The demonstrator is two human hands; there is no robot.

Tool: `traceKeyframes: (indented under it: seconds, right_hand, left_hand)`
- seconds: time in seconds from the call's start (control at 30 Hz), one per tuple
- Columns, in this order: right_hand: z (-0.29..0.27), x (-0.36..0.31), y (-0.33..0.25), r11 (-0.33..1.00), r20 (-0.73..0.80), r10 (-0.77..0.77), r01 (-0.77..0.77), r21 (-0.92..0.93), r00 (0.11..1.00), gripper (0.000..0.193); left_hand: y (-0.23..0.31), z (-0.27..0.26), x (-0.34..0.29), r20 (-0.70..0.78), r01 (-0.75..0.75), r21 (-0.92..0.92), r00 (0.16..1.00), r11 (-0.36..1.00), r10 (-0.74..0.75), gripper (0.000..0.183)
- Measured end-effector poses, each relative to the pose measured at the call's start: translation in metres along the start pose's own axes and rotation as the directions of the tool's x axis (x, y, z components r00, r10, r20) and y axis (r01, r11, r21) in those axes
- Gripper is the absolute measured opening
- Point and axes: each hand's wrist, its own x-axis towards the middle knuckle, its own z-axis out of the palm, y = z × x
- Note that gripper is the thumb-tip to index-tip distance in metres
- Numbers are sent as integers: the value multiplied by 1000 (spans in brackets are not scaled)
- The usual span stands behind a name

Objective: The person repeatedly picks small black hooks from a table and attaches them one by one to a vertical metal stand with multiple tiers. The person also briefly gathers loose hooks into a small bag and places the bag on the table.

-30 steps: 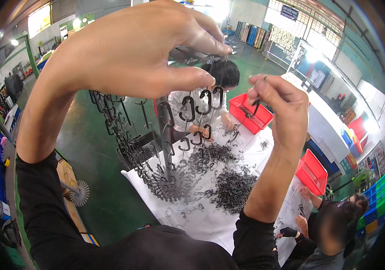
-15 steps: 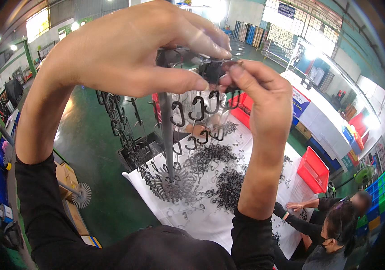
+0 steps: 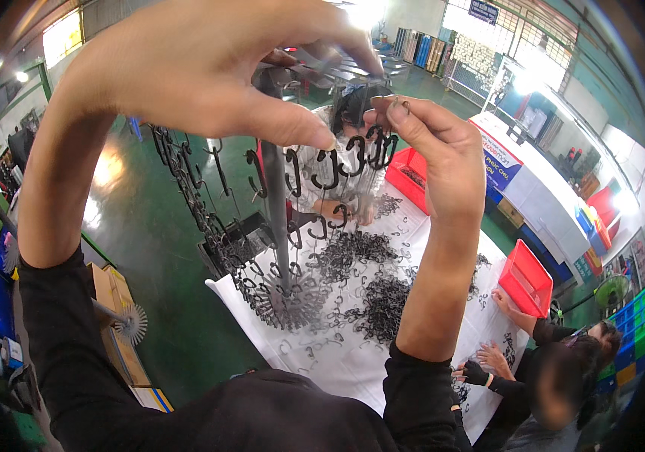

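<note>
A grey upright pole [image 3: 275, 203] carries a spoked disc [image 3: 292, 295] low down and a partly hidden top [image 3: 322, 71]. Black C-shaped hooks [image 3: 325, 169] hang from it in rows and strands. Over this top arches my left hand [image 3: 209, 71], its fingers apart and its thumb stretched out above the hooks; whether it touches the rim I cannot tell. My right hand [image 3: 439, 139] is at the right side of the rack, thumb and forefinger pinching a small dark hook [image 3: 403, 108] just above the hanging row.
Piles of black hooks [image 3: 382, 305] lie on a white-covered table [image 3: 300, 369]. Red trays [image 3: 526, 279] stand on it. Co-workers' hands [image 3: 494, 360] work at its right edge; another person is behind the rack. A second spoked rack [image 3: 132, 324] and cardboard boxes [image 3: 115, 346] are at left.
My left hand has moved a little up and left. The hanging hooks have shifted left, with more bunched beneath my right hand. A co-worker's hand now reaches to the red tray.
</note>
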Motion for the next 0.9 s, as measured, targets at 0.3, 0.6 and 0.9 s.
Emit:
traceKeyframes:
  seconds: [0.3,0.6,0.9]
  right_hand:
    - [-15,-13,12,993,-6,112,-113,-33,994,21]
    - [-11,-13,7,995,-91,95,-94,17,991,21]
    - [-10,-9,6,990,-76,132,-127,64,988,24]
  left_hand:
    - [-16,10,-5,-37,-123,0,992,992,123,44]
    - [15,8,-2,-65,51,44,997,998,-48,43]
    - [13,10,2,-66,129,91,990,987,-123,43]
